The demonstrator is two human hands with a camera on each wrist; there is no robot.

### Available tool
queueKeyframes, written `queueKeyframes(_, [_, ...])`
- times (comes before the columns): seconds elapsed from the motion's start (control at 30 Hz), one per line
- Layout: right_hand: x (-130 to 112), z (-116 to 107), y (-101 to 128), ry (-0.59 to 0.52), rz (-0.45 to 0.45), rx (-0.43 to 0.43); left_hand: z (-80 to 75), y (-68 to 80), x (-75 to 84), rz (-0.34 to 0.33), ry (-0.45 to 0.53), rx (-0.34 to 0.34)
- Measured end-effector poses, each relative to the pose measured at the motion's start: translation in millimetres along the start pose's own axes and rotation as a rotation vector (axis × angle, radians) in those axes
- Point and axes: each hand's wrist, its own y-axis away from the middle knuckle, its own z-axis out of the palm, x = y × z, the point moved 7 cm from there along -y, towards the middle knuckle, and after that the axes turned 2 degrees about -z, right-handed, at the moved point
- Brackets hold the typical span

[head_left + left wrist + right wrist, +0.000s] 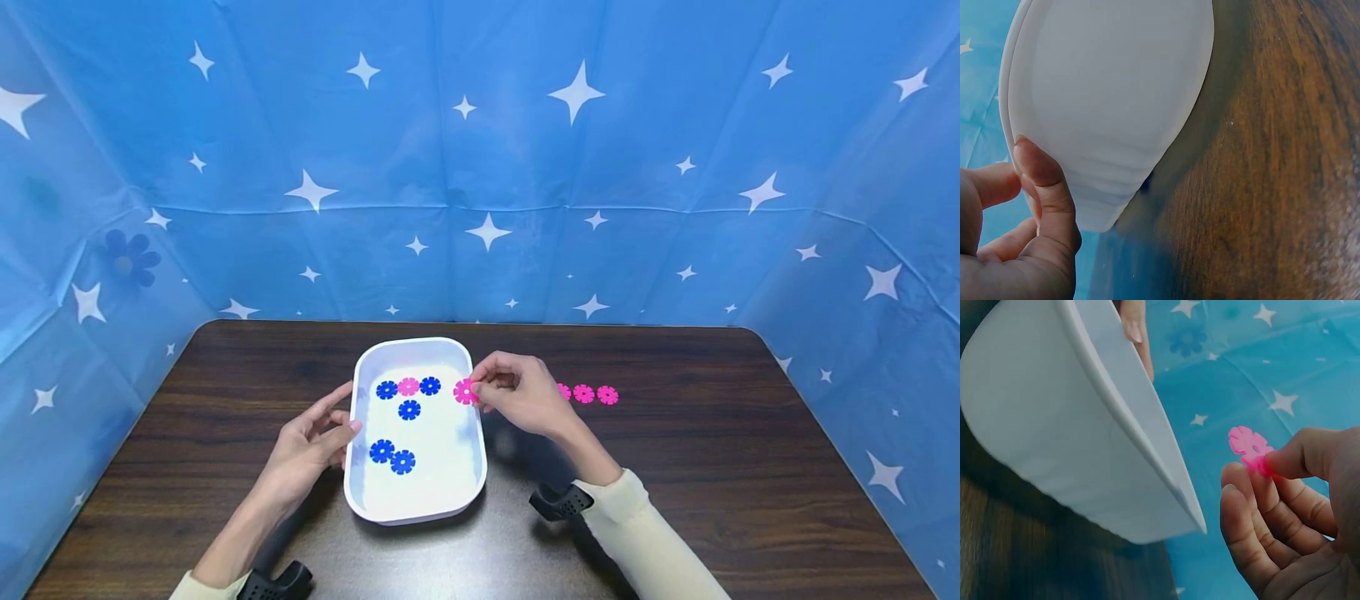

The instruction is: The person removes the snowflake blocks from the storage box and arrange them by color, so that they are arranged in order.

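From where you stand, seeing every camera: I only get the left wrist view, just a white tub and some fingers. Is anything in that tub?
Observer: Yes. The head view shows five blue discs and one pink disc inside the tub.
Visitor: What is the other hand doing?
Observer: The right hand pinches another pink flower disc at the tub's right rim.
Visitor: Any more pink ones about?
Observer: A row of them lies on the table, right of that hand.
Visitor: And my hand here?
Observer: The left hand touches the tub's left wall, fingers relaxed.
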Motion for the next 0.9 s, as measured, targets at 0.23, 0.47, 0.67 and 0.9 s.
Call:
queueKeyframes(0.23, [11.1, -24.1, 15.2, 0.015, 0.008, 0.038, 0.7, 0.9, 0.1, -0.022, 0.009, -0.006])
queueKeyframes(0.47, [24.7, -51.6, 27.7, -0.011, -0.002, 0.094, -0.4, 0.3, 0.5, -0.023, -0.003, 0.007])
queueKeyframes(0.67, [40.6, -77.9, 38.6, 0.036, 0.038, 0.169, -1.1, -0.5, -0.4, -0.030, -0.011, 0.011])
queueKeyframes(0.9, [56.9, -108.6, 48.2, 0.162, 0.099, 0.251, -0.8, -1.4, -0.9, -0.035, -0.008, 0.009])
